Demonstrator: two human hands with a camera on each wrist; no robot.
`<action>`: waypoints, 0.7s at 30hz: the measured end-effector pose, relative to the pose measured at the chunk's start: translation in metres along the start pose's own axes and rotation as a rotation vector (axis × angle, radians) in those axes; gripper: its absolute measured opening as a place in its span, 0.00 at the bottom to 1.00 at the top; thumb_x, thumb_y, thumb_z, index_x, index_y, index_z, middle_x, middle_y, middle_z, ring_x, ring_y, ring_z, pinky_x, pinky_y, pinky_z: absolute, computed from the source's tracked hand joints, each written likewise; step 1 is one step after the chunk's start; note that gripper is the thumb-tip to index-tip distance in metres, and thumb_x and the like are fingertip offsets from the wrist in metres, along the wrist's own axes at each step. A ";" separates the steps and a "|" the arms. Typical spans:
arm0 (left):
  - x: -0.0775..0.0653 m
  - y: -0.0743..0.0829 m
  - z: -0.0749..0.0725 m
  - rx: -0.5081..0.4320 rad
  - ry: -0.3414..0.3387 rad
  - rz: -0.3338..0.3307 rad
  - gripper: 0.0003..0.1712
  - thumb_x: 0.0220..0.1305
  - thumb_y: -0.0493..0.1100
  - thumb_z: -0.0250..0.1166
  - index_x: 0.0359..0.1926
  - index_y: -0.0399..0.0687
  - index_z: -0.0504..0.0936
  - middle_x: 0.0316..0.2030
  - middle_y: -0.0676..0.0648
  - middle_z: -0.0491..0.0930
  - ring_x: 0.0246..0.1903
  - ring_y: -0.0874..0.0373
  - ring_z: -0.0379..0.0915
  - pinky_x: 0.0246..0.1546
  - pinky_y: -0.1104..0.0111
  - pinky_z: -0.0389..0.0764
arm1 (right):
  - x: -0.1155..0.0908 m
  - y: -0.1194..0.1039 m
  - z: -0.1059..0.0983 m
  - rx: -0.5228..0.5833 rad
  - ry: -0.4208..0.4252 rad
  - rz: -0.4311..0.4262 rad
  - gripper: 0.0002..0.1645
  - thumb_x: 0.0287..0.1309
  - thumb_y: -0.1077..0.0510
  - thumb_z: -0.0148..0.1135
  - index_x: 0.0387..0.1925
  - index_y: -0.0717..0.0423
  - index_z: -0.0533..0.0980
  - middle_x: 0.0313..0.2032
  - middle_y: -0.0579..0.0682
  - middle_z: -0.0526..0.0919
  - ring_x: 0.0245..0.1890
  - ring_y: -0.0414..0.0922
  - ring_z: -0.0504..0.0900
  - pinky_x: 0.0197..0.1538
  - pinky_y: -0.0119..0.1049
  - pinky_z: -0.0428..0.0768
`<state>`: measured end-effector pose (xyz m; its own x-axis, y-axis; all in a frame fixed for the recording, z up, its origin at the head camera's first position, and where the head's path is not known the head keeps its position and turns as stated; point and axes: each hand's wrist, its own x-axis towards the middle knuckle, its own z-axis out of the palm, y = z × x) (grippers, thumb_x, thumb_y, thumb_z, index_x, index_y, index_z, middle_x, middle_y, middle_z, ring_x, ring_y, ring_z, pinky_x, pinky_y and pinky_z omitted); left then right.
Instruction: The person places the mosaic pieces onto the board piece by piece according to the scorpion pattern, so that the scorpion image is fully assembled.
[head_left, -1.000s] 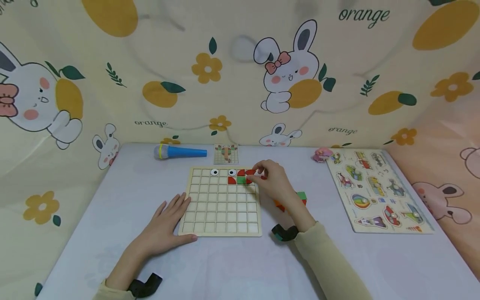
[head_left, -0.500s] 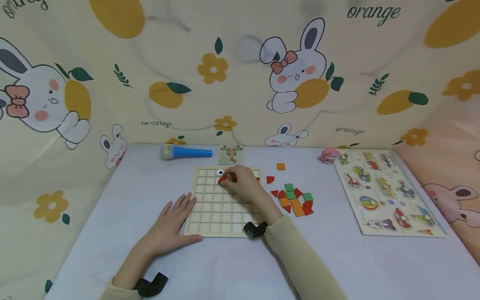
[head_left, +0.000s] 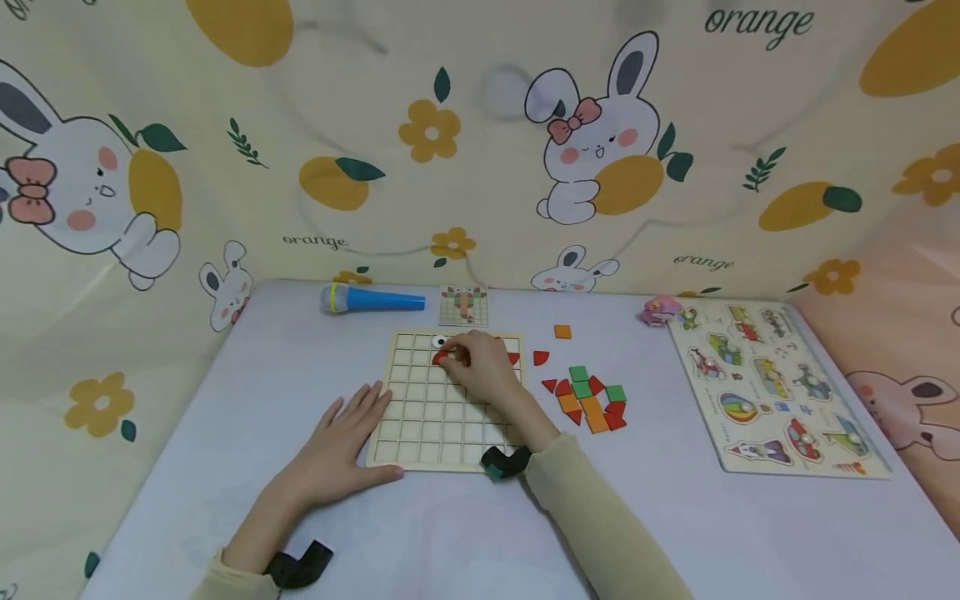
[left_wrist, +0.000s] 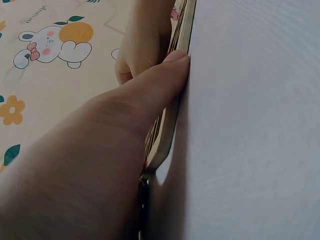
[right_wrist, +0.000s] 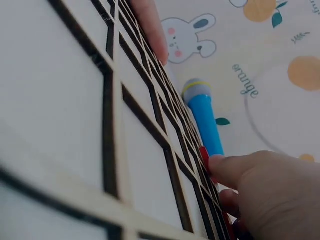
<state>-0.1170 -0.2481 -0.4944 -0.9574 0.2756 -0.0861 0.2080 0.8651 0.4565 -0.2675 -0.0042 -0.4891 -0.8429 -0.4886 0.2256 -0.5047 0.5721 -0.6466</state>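
Observation:
A square wooden grid board (head_left: pixel 420 429) lies on the white table. My left hand (head_left: pixel 333 450) rests along its near left corner, fingers spread on the left edge and thumb at the near edge. Over the top rows my right hand (head_left: pixel 480 367) pinches a small red tile (head_left: pixel 440 357) with a rounded edge, just below a white eye tile (head_left: pixel 438 342). In the right wrist view, the thumb (right_wrist: pixel 227 167) presses against that red tile. Another red tile (head_left: pixel 513 358) shows at the board's right side; the hand hides the other tiles in the top rows.
Loose red, green and orange tiles (head_left: pixel 592 408) lie right of the board, with an orange square (head_left: pixel 562 332) farther back. Behind the board are a small pattern card (head_left: pixel 463 306) and a blue toy microphone (head_left: pixel 382 300). A picture puzzle board (head_left: pixel 772 392) lies at the right.
My right hand has moved left from the board's upper right to below the left eye tile, with a red tile in its fingers. My left hand keeps its place.

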 end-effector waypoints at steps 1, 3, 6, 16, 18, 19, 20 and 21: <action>0.000 0.000 0.000 -0.001 0.000 -0.001 0.69 0.57 0.80 0.68 0.85 0.45 0.53 0.85 0.42 0.46 0.84 0.41 0.38 0.81 0.38 0.39 | 0.000 0.000 0.001 -0.008 0.006 -0.004 0.11 0.69 0.54 0.71 0.50 0.52 0.89 0.32 0.46 0.84 0.33 0.41 0.78 0.41 0.37 0.77; 0.000 0.000 0.000 0.003 0.002 -0.001 0.70 0.56 0.80 0.68 0.85 0.45 0.53 0.85 0.42 0.46 0.84 0.41 0.38 0.81 0.39 0.39 | 0.000 -0.001 0.002 -0.019 0.017 -0.006 0.11 0.69 0.54 0.71 0.50 0.52 0.89 0.32 0.45 0.84 0.33 0.41 0.79 0.44 0.39 0.77; 0.000 0.000 0.000 0.006 0.010 0.003 0.70 0.56 0.79 0.68 0.85 0.44 0.53 0.85 0.42 0.47 0.84 0.41 0.39 0.81 0.38 0.40 | 0.000 -0.001 0.003 -0.026 0.028 -0.003 0.11 0.69 0.53 0.72 0.49 0.51 0.90 0.30 0.45 0.84 0.33 0.42 0.79 0.47 0.43 0.75; 0.000 0.000 0.000 0.003 0.005 0.002 0.69 0.56 0.79 0.69 0.85 0.45 0.54 0.85 0.42 0.47 0.84 0.41 0.39 0.80 0.38 0.40 | 0.002 0.000 0.004 -0.066 0.025 0.018 0.13 0.69 0.52 0.72 0.51 0.48 0.90 0.30 0.43 0.83 0.31 0.41 0.76 0.42 0.39 0.74; 0.000 0.000 0.000 0.002 0.004 0.003 0.69 0.56 0.78 0.69 0.85 0.45 0.54 0.85 0.42 0.47 0.84 0.41 0.39 0.81 0.38 0.39 | 0.002 0.000 0.004 -0.067 0.024 0.020 0.13 0.69 0.52 0.72 0.52 0.48 0.90 0.30 0.44 0.83 0.31 0.41 0.76 0.40 0.38 0.74; 0.000 0.000 -0.001 0.002 0.004 0.004 0.69 0.56 0.78 0.69 0.85 0.45 0.53 0.85 0.42 0.47 0.84 0.41 0.39 0.81 0.38 0.39 | 0.002 0.000 0.004 -0.066 0.024 0.019 0.13 0.69 0.52 0.72 0.52 0.48 0.90 0.30 0.44 0.83 0.31 0.41 0.76 0.41 0.38 0.74; 0.000 0.000 -0.001 0.004 0.004 0.005 0.69 0.56 0.78 0.69 0.85 0.45 0.53 0.85 0.42 0.47 0.84 0.41 0.39 0.81 0.38 0.39 | 0.002 0.000 0.004 -0.065 0.023 0.020 0.13 0.69 0.52 0.72 0.52 0.48 0.90 0.31 0.44 0.83 0.31 0.41 0.77 0.41 0.38 0.73; 0.000 0.000 -0.001 0.006 0.003 0.005 0.69 0.56 0.79 0.69 0.85 0.45 0.53 0.85 0.42 0.47 0.84 0.41 0.39 0.81 0.38 0.39 | 0.002 0.000 0.004 -0.064 0.021 0.021 0.13 0.69 0.52 0.72 0.52 0.48 0.90 0.31 0.45 0.83 0.31 0.41 0.76 0.41 0.38 0.73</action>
<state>-0.1172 -0.2482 -0.4938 -0.9569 0.2789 -0.0809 0.2143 0.8662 0.4514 -0.2682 -0.0074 -0.4913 -0.8567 -0.4627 0.2279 -0.4972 0.6232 -0.6037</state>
